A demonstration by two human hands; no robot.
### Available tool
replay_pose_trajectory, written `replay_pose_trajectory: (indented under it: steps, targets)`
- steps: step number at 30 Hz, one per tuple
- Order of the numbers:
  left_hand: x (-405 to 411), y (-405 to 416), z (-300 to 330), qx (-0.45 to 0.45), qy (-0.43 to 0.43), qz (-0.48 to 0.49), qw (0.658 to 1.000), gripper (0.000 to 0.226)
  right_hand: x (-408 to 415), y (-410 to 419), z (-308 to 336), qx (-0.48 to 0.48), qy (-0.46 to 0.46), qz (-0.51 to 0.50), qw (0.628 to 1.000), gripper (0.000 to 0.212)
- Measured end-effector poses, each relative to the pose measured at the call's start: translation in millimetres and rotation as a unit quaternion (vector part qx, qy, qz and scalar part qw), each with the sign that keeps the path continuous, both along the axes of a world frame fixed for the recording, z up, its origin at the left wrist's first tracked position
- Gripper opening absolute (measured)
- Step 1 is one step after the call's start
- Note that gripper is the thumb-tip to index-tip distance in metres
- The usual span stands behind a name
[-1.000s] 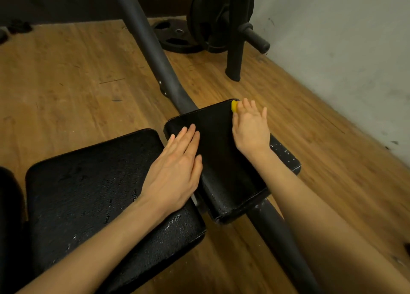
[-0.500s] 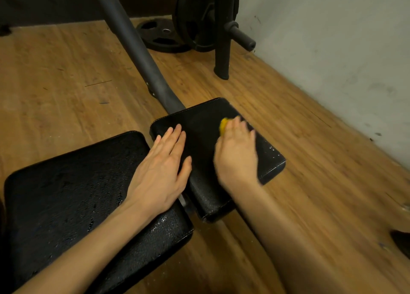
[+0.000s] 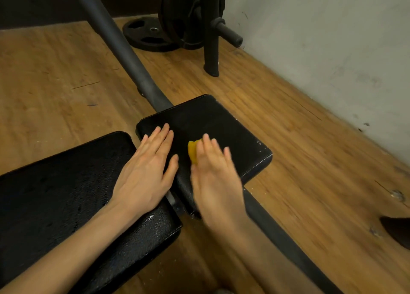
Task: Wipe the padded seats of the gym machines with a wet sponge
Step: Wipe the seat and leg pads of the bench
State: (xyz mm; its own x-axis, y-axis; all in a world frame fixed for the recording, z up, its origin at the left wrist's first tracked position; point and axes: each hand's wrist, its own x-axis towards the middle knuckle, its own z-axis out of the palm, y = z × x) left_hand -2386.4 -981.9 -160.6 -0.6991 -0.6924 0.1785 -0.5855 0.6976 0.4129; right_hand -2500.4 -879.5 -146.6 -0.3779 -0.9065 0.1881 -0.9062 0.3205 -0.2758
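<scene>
Mid-frame, the small black seat pad (image 3: 213, 125) runs its long axis from lower left up toward the upper right. On it the right hand (image 3: 216, 180), blurred, lies palm down with fingers straight and slightly spread, pressing a yellow sponge (image 3: 192, 150) that peeks out left of the fingertips. The left hand (image 3: 147, 171) rests flat, fingers together, bridging this pad and the larger wet pad (image 3: 66, 183) at lower left.

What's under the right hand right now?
A yellow sponge sticks out past the right hand, flat on the small pad. The rest of the sponge is covered by the hand.
</scene>
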Motion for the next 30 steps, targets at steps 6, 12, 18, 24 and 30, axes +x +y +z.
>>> replay_pose_trajectory:
  steps: [6, 12, 18, 24, 30]
  targets:
    - [0, 1, 1, 0.01, 0.002, -0.003, 1.0, 0.059, -71, -22, -2, 0.001, -0.017, -0.21, 0.977, 0.052]
    - [0, 0, 2, 0.012, -0.001, -0.003, 1.0, 0.06, -37, 19, -6, -0.045, -0.05, -0.044, 0.997, 0.05]
    - [-1, 1, 2, 0.011, -0.005, 0.002, 1.0, 0.061, -37, 5, -23, -0.244, -0.16, -0.195, 0.936, 0.042]
    - [-2, 2, 4, 0.01, -0.014, -0.002, 1.0, 0.061, -28, 22, -48, -0.369, -0.264, -0.166, 0.876, 0.043]
    - [-3, 1, 0, 0.005, -0.015, 0.0, 1.0, 0.062, -18, 12, -78, -0.37, -0.304, -0.209, 0.853, 0.046]
